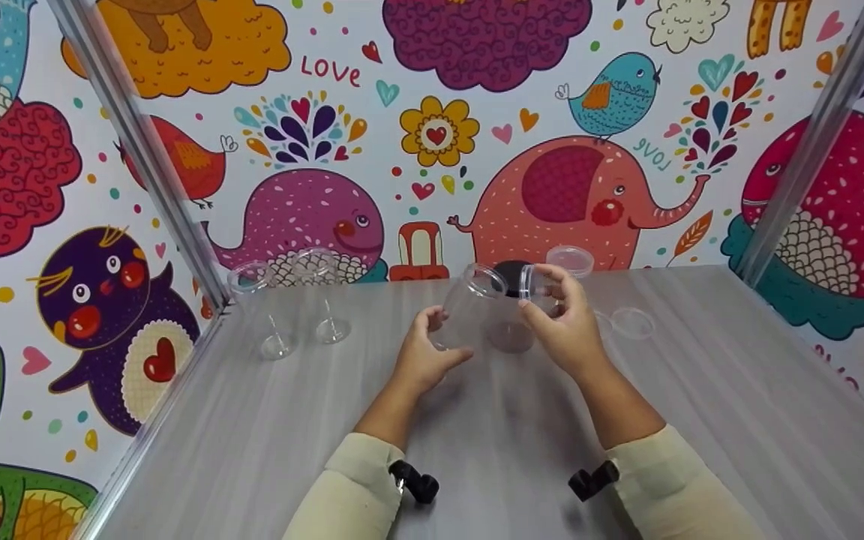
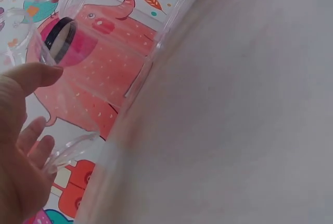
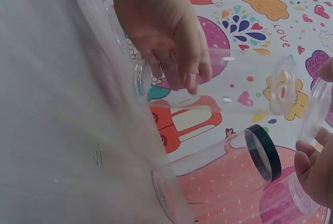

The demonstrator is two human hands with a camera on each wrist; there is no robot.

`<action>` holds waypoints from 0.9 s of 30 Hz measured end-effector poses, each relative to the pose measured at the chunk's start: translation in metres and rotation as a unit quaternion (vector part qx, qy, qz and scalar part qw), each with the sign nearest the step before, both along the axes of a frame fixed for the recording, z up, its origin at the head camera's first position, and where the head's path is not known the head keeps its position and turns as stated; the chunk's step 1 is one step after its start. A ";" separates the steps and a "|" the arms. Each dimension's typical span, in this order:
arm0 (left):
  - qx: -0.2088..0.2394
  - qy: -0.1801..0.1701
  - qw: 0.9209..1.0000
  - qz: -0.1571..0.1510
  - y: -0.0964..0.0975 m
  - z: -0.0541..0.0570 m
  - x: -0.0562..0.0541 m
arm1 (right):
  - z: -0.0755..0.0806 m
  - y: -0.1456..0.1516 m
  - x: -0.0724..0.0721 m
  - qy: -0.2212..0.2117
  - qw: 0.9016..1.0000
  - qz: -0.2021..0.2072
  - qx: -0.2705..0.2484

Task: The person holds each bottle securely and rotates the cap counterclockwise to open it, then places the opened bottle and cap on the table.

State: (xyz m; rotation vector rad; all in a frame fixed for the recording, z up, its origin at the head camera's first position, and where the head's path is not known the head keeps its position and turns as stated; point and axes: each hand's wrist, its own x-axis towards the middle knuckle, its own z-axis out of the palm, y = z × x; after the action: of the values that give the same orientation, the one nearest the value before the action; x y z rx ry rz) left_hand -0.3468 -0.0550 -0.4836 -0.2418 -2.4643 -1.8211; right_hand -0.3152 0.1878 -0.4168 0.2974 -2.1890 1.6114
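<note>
My left hand (image 1: 428, 352) grips a clear plastic jar (image 1: 469, 315) around its side, thumb on one side and fingers on the other. The jar leans toward the right, and its uncovered mouth faces up. Between thumb and fingers, my right hand (image 1: 571, 322) pinches a clear round lid (image 1: 526, 282), held on edge beside the jar's rim and apart from it. In the right wrist view this lid (image 3: 315, 110) appears near the right edge. Just behind the hands stands another clear jar (image 3: 208, 174) with a black lid (image 3: 263, 152).
Two clear jars (image 1: 271, 311) stand at the table's back left. Behind my right hand is another clear container (image 1: 569, 261). A clear lid (image 1: 633, 323) lies flat to the right on the grey table (image 1: 252, 450). Patterned walls and metal posts (image 1: 807, 150) enclose the table.
</note>
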 end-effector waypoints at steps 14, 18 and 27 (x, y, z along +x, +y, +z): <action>0.052 0.017 0.990 0.131 -0.053 -0.014 -0.030 | 0.006 0.038 -0.009 0.014 0.998 -0.065 0.011; 0.081 -0.005 0.986 0.146 -0.070 -0.021 -0.037 | 0.007 0.057 -0.012 -0.002 0.996 -0.084 -0.039; 0.103 -0.029 0.977 0.184 -0.088 -0.033 -0.043 | 0.003 0.112 -0.018 -0.086 0.980 -0.136 -0.119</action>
State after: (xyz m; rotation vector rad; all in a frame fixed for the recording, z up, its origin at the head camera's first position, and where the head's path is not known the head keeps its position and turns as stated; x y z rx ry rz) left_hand -0.3897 -0.1432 -0.5161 0.2654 -2.1449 -1.9125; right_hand -0.3332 0.3002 -0.4140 -0.2103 -2.0209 1.7708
